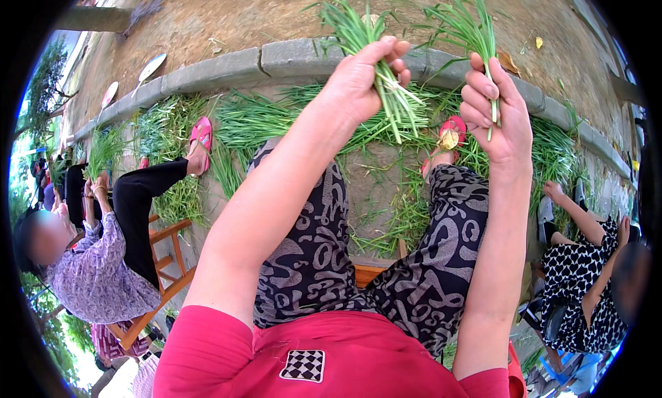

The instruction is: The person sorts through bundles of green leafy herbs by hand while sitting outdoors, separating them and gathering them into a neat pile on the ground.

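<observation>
The larger bunch (400, 112) of long green leaves is in the left hand (365, 77), its pale stem ends hanging below the fist and its leafy tops fanning out above. The fingers are curled closed around it with the thumb pressed over. The smaller bunch (483, 36) stands nearly upright in the right hand (498, 112), pinched by thumb and bent forefinger, the other fingers folded in. The hands are apart, with a gap between the two bunches.

Under them, heaped greens (255, 118) run along the inner edge of a grey stone curb (214, 74), which arcs across the view; its joints show between blocks. Beyond it lies brown earth (227, 25). Nearer, a strip of grey ground (376, 181) shows between the heaps, in front of the knees.

The dark trousers (427, 260) carry a curling, letter-like print, and the red shirt (345, 356) a black-and-white checkered patch (303, 365). A pink sandal (452, 125) with a yellowish ornament is on the right foot. At left, a neighbour in a patterned blouse (103, 274) sits on a wooden chair (176, 281), holding greens; at right is another person in a black-and-white garment (572, 281).
</observation>
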Demonstrator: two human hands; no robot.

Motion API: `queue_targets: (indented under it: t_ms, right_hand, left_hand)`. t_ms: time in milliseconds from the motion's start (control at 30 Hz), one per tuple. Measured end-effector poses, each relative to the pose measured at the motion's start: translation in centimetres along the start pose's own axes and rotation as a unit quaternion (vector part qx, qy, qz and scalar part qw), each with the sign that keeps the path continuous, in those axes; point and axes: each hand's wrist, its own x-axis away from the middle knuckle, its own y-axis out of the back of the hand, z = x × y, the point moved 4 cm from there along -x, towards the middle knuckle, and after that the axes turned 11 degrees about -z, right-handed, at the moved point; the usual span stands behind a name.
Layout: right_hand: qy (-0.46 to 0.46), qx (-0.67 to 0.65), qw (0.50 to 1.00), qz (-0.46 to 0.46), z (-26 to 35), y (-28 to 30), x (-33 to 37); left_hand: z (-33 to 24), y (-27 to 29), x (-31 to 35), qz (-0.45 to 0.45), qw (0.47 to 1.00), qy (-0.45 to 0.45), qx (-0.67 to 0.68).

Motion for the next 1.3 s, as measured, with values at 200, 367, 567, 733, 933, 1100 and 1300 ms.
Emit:
queue_targets:
  t_ms: [200,367,567,733,933,1100,1300]
  right_hand:
    - [-0.050,-0.049,0.996,0.060,-1.3,-1.4,-0.1]
    - [-0.077,-0.066,0.989,0.105,-2.2,-2.2,-0.5]
    - [-0.092,-0.078,0.983,0.138,-2.4,-2.6,-0.5]
    - [-0.083,-0.082,0.981,0.156,-1.8,-2.3,-0.4]
    - [-0.078,-0.076,0.988,0.111,-1.4,-1.6,-0.2]
    - [-0.064,-0.019,0.997,0.049,-2.5,-1.3,-0.6]
    - [0.044,0.020,0.999,0.021,-2.5,-2.4,-0.5]
  left_hand:
    - [1.8,-1.6,0.5,0.014,0.999,-0.011,-0.029]
    - [2.6,-2.7,0.4,0.089,0.994,-0.020,-0.052]
    - [3.4,-4.1,1.3,0.132,0.989,-0.005,-0.063]
    - [3.5,-4.5,1.7,0.160,0.980,-0.002,-0.118]
    - [3.3,-3.7,0.9,0.165,0.960,-0.053,-0.219]
    - [2.4,-3.0,0.3,0.101,0.961,-0.074,-0.245]
    - [2.2,-1.7,-1.3,0.053,0.987,0.006,-0.149]
